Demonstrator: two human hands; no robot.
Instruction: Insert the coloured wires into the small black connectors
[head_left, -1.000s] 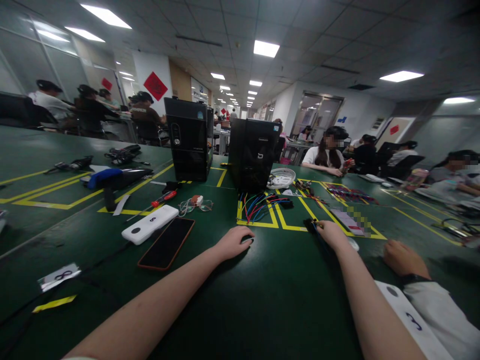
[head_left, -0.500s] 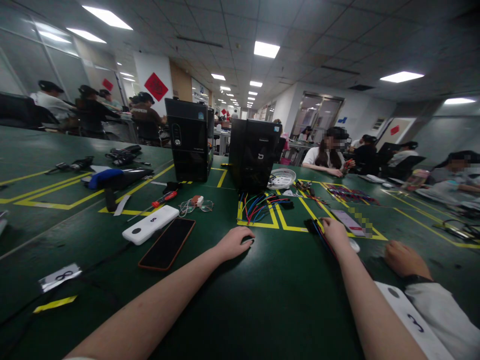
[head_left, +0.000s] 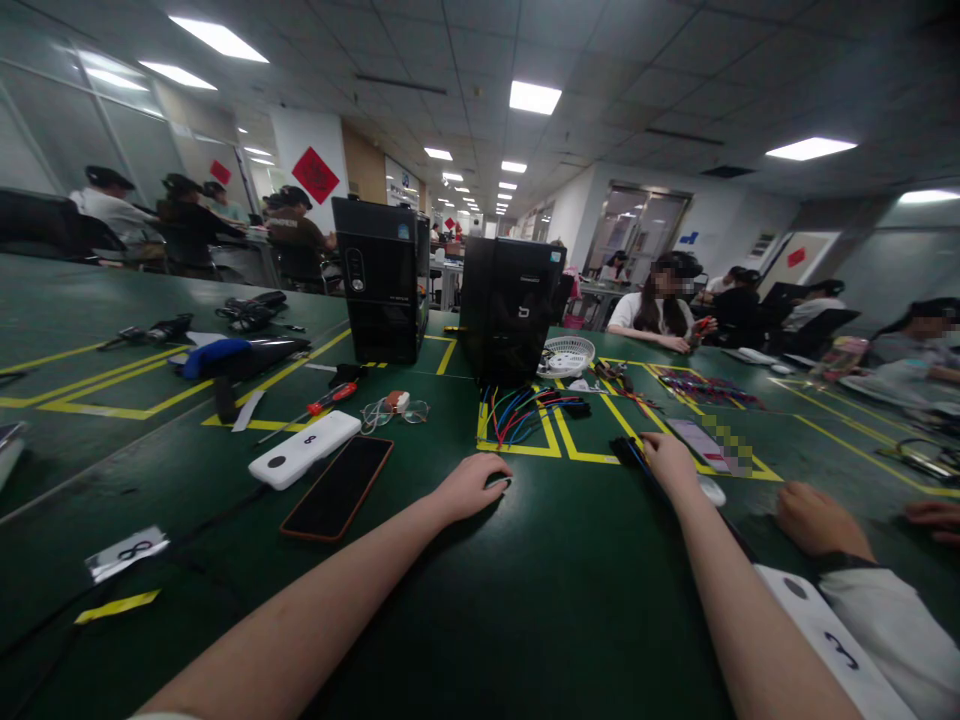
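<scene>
My left hand point(head_left: 474, 484) rests on the green table with its fingers loosely curved and a gap between fingertips and thumb. Nothing plainly sits in that gap. Farther ahead lies a fan of coloured wires point(head_left: 517, 412). My right hand point(head_left: 671, 466) is low over the table at the right, beside a black connector point(head_left: 625, 451) on a bundle of wires. The bundle runs down along my wrist and is partly hidden by it. The fingers of this hand are mostly hidden behind its back, so I cannot make out whether they hold the wires.
Two black computer towers point(head_left: 510, 310) stand ahead. To the left lie a phone point(head_left: 339, 490), a white power bank point(head_left: 305, 450), glasses point(head_left: 409, 411) and a screwdriver point(head_left: 322, 402). A white basket point(head_left: 568, 356) stands beyond the wires. Another person's hand point(head_left: 823, 524) rests close at my right.
My right hand has shifted slightly right, off the black connector, and more of the wire bundle shows beside it. My left hand stays put. Another hand has appeared at the far right edge.
</scene>
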